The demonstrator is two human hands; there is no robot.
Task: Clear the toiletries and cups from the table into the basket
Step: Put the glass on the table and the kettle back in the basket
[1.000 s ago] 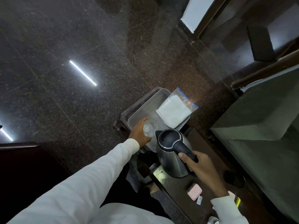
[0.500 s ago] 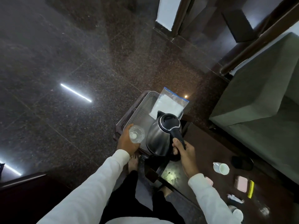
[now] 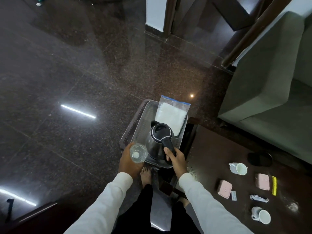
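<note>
A clear plastic basket (image 3: 143, 119) sits on a dark stool beside the brown table (image 3: 219, 149). My right hand (image 3: 176, 158) grips the black handle of a steel kettle (image 3: 158, 141), which is over the basket's near end. My left hand (image 3: 128, 160) holds a clear glass (image 3: 138, 153) at the basket's near left corner. A zip bag of white cloth (image 3: 170, 112) leans in the basket's far end. On the table lie two white cups (image 3: 238, 168) (image 3: 261, 216), two pink cases (image 3: 224, 189) (image 3: 262, 181), a yellow item (image 3: 274, 185) and sachets (image 3: 258, 198).
A grey-green sofa (image 3: 270, 81) stands beyond the table at the right. A black round object (image 3: 260, 158) lies at the table's far edge. Polished dark stone floor (image 3: 67, 81) spreads to the left. My bare foot (image 3: 146, 176) is just below the basket.
The kettle has moved off the table and over the basket, carried by my right hand. My left hand with the glass stays at the basket's near left corner. The camera view shifted right.
</note>
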